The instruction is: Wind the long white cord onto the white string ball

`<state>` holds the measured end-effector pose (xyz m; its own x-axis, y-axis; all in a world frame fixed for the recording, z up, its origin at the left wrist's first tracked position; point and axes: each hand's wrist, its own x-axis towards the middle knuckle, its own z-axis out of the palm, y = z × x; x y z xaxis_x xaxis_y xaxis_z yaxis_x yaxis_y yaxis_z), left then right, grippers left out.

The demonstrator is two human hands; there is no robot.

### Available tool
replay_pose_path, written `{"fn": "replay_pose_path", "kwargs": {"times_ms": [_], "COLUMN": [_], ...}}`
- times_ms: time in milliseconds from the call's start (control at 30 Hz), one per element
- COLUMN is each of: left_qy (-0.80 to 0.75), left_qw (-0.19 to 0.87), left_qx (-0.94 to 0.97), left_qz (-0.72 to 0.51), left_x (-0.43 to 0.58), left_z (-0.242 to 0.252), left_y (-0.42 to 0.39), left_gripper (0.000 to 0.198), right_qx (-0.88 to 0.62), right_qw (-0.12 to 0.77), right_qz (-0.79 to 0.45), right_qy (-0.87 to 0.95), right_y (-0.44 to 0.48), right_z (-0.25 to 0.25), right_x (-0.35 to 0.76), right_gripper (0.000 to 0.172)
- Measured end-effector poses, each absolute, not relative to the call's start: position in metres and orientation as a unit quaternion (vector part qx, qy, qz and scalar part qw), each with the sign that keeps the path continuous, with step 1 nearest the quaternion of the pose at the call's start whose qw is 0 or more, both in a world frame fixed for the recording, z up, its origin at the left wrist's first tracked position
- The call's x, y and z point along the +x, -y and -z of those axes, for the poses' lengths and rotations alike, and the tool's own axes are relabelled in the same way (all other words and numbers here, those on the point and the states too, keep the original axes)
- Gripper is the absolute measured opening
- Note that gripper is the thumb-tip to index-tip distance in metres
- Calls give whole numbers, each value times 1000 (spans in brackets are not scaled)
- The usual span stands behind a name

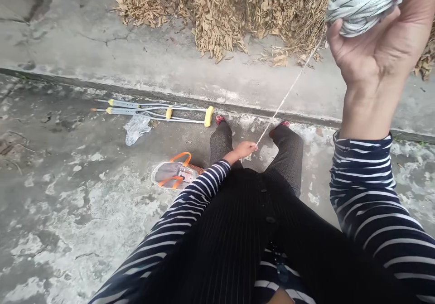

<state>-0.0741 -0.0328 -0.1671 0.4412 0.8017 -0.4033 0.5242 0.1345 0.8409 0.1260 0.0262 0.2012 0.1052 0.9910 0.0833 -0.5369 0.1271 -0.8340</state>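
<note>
A thick ball of pale grey-white cord [363, 5] is raised at the top right, cut off by the picture's upper edge. My right hand [380, 45] is wrapped round it from below, with the thumb against its lower left side. From the ball a taut strand of cord [288, 89] slants down to the left. Low in front of my body, my left hand [245, 150] is closed on that strand, pinching it between the fingers. Both sleeves are navy with white stripes.
Crutches [156, 111] with yellow pads lie at the kerb, with a clear plastic bag [136, 129] beside them. A carrier bag [159, 175] with orange handles stands left of my legs. Dry leafy stalks [217, 14] cover part of the raised concrete ledge [84, 45].
</note>
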Motion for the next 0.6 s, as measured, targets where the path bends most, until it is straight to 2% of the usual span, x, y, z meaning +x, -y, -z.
{"fn": "replay_pose_path", "kwargs": {"times_ms": [100, 167, 200, 333, 400, 467, 533, 600], "left_qy": [-545, -556, -549, -447, -401, -371, -360, -360], "left_qw": [526, 507, 500, 475, 469, 474, 483, 488], "left_qx": [639, 634, 632, 615, 614, 610, 604, 605], "left_qz": [-130, -178, -220, -443, -492, -515, -523, -516], "left_x": [-73, -72, -71, -59, -49, -37, -29, -25], "left_z": [163, 145, 131, 63, 38, 27, 30, 39], "left_y": [27, 12, 0, -49, -65, -70, -65, -56], "left_gripper": [5, 25, 34, 50, 44, 28, 15, 15], "right_qx": [-302, -334, -356, -421, -431, -434, -440, -450], "right_qw": [669, 637, 616, 544, 535, 534, 542, 551], "right_qz": [-563, -577, -590, -630, -638, -640, -632, -620], "right_qy": [380, 388, 382, 359, 349, 342, 338, 331], "right_y": [-23, -17, -13, 1, 5, 7, 8, 10], "right_z": [-180, -158, -147, -107, -94, -86, -82, -79], "right_x": [121, 115, 112, 97, 93, 93, 96, 101], "right_gripper": [12, 40, 47, 57, 63, 64, 62, 58]}}
